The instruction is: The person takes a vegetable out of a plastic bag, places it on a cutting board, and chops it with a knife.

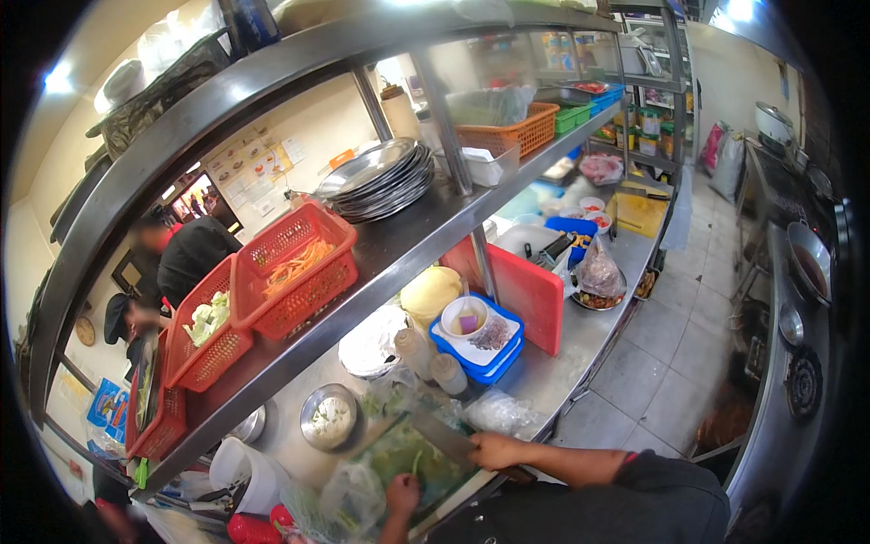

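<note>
My right hand [495,451] grips a wide-bladed kitchen knife [442,435], its blade over a green cutting board [389,454]. Between the fingers of my left hand [403,492] is a thin green vegetable stalk [416,462]; its exact kind is unclear. Left of the board lies a clear plastic bag [353,493]. Beyond the board stands a round metal bowl [328,401] with pale and green bits inside. Leafy greens [384,401], partly under plastic, lie at the board's far edge.
Two squeeze bottles [447,372], blue trays [489,367] and an upright red cutting board [527,292] stand farther along the steel counter. Overhead, a shelf [380,262] carries red baskets [292,272] and stacked metal plates [380,177]. A crumpled plastic bag [501,412] lies beyond my right hand. Co-workers stand behind the shelf.
</note>
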Motion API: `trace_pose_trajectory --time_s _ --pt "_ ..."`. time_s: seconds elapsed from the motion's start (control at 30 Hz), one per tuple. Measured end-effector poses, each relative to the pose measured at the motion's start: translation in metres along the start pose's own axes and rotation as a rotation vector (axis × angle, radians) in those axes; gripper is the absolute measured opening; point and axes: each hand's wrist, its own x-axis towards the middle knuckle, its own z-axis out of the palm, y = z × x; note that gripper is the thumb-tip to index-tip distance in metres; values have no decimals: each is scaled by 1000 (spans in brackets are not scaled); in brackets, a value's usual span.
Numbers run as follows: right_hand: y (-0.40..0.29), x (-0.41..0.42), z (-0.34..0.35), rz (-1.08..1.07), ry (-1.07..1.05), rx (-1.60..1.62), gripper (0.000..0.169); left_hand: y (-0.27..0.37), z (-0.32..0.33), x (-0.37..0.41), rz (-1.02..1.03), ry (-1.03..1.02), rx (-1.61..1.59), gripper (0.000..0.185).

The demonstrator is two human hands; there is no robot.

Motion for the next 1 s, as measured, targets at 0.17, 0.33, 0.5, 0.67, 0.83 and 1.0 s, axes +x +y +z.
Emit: trace_pose_trajectory --time_s 0.17,0.33,0.5,0.67,0.83,1.0 --pt "-7 -12 -2 26 7 9 27 11 -9 -7 222 39 142 24" --pt "-5 -17 -5 36 11 -44 28 40 -14 -19 34 0 43 28" --pt "2 -14 2 31 49 -29 29 19 -9 -13 27 17 37 28" --pt "-2 -16 -1 8 42 -50 31 11 -4 -10 18 20 -19 28" --pt "0 -7 1 -9 68 -132 30 26 -9 -10 8 -26 -13 26" --pt "-1 0 -2 -2 -15 -31 33 19 -11 -7 82 -18 56 26"
